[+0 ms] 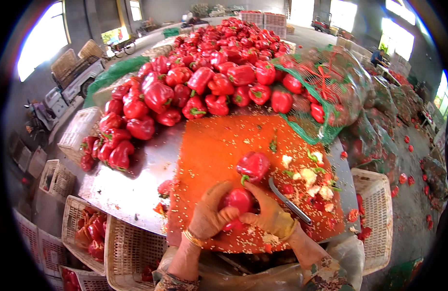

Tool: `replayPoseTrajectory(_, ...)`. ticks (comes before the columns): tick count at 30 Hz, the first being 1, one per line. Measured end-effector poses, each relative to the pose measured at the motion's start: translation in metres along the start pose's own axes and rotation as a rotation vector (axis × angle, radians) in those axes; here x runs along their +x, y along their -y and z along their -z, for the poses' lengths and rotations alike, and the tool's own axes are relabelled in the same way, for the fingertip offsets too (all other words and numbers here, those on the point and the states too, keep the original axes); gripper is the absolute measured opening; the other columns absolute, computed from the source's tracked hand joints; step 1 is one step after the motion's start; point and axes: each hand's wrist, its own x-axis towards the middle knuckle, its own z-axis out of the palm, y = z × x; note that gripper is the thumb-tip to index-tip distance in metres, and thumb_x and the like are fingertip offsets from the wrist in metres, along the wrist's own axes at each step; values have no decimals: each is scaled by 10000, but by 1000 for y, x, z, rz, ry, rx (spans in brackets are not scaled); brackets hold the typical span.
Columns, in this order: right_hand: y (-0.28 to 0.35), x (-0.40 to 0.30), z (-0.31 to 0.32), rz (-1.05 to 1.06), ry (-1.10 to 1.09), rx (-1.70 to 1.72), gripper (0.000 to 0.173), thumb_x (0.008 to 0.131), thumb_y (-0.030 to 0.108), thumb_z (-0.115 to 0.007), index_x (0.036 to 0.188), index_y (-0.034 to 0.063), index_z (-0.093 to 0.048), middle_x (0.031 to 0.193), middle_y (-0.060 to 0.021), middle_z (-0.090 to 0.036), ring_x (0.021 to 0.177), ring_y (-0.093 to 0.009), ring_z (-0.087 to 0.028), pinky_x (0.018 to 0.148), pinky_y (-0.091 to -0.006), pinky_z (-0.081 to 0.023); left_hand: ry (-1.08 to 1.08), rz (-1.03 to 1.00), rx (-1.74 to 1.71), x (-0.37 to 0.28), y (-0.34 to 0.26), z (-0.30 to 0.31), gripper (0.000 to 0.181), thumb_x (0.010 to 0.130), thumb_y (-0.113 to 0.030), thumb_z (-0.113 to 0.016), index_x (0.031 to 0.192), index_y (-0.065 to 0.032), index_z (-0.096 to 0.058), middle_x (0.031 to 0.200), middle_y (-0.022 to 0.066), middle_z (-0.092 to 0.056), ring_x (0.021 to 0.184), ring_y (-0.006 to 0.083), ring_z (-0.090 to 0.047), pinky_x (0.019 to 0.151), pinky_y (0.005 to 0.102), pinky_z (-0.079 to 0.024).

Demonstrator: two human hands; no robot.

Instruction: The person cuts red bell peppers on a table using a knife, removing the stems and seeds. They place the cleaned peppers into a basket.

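Both my hands wear dirty, yellowish gloves. My left hand (212, 214) and my right hand (269, 214) close around a red bell pepper (238, 202) from either side, low on an orange board (209, 152). Whether that pepper is whole or cut I cannot tell. Just beyond my fingertips another red bell pepper (253, 166) lies with its green stem towards me. A curved knife (289, 200) with a metallic handle rests on the board right of my right hand. Pale pepper cores (309, 177), green stems and scattered seeds lie at the board's right.
A big heap of red bell peppers (209, 80) covers the far side of the metal table (151, 156). A green mesh sack (333, 91) of peppers leans at the right. Plastic crates stand below, at left (133, 251) and right (378, 218). Another person (376, 57) is far off right.
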Motion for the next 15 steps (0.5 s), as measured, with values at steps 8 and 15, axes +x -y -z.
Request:
replayPoseTrajectory(8,7,32,3,-132,188,94,787,875,255,-807,1517,-5,-434,1449,-195,-564,1332,-265,-553,1116,-374,-453,226,123,226,4,-30,10,1050,622,-268,-912,1511,-66,-392,1328,257,-577,1219,466,-572,1020,491,-509)
replayPoseTrajectory(15,-10,18,-8,27,24,202,536,854,86,-710,1353,-18,-546,1284,-203,-637,1200,-265,-630,1029,-379,-498,290,185,123,4,-15,13,956,589,-163,-823,1474,-77,-470,1252,243,-623,1166,429,-615,986,452,-524)
